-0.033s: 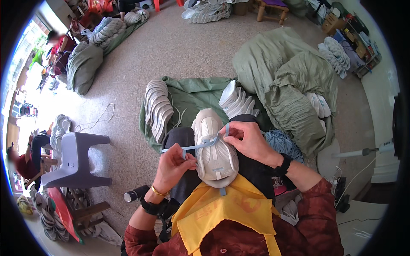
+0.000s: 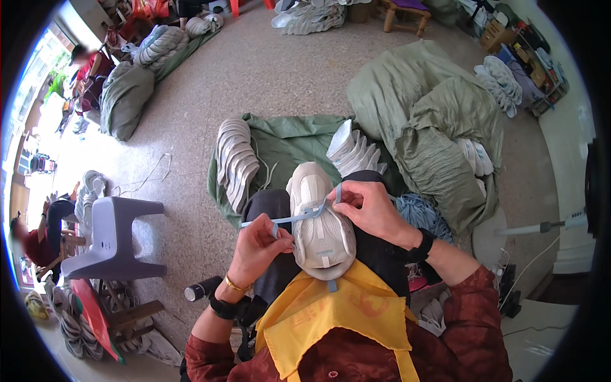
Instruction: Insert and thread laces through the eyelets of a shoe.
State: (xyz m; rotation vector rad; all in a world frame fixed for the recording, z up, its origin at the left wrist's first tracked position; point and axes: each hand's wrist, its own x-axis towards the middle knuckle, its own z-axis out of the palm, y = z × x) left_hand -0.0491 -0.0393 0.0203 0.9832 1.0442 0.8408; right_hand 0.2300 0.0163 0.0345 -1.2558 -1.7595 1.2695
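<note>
Nothing visibly shifted, leaving the blue lace (image 2: 296, 218) in work. The left hand (image 2: 258, 247), left of the shoe (image 2: 323, 245), and right hand (image 2: 371, 211), at its right, each kept a pinching grip on it.

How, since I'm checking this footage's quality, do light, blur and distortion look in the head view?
Head view: the bright window at far left is washed out, with glare spilling onto the nearby floor; head view: the shoe and blue lace look fairly clear; head view: the right-hand wall bends along the round picture's black rim.
</note>
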